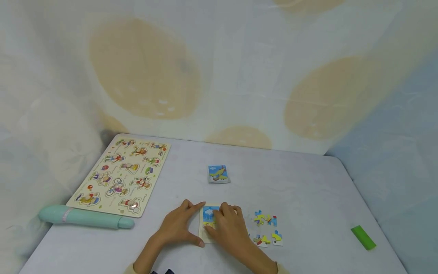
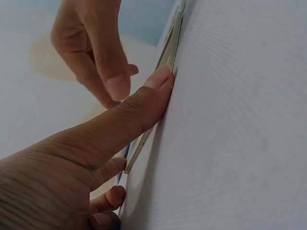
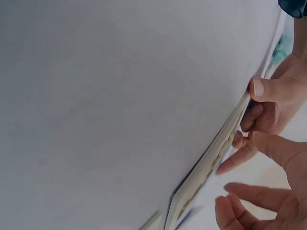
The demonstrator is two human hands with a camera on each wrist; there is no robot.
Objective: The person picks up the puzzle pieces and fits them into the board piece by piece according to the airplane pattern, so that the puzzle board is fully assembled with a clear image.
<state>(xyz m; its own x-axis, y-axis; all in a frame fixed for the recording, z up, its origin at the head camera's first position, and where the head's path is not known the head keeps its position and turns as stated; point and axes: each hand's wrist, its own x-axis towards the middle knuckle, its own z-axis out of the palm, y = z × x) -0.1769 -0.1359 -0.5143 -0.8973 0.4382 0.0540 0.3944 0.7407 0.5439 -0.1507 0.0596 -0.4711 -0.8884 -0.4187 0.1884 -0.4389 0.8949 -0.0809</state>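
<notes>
The table (image 1: 308, 182) fills the lower half of the head view, with a patterned curtain (image 1: 219, 76) behind it. At 10 o'clock from the hands lies a peg board (image 1: 123, 175) printed with small figures; a mint pen (image 1: 85, 217) lies along its near edge. A green block (image 1: 363, 237) sits well apart at 3 o'clock.

The puzzle tray (image 1: 204, 233) lies flat near the table's front edge, between the hands. The left hand (image 1: 179, 227) rests at its 9 o'clock side, fingers straight along the top corner and thumb (image 2: 144, 108) pressed flat against the tray's edge. The right hand (image 1: 230, 228) lies over the tray's right part, fingertips down on a blue piece (image 1: 208, 216) set in it; whether they pinch it I cannot tell.

A picture card (image 1: 218, 174) showing a plane lies at 12 o'clock, apart from the tray. Loose pieces (image 1: 267, 228) lie scattered just beside the right hand at 3 o'clock.
</notes>
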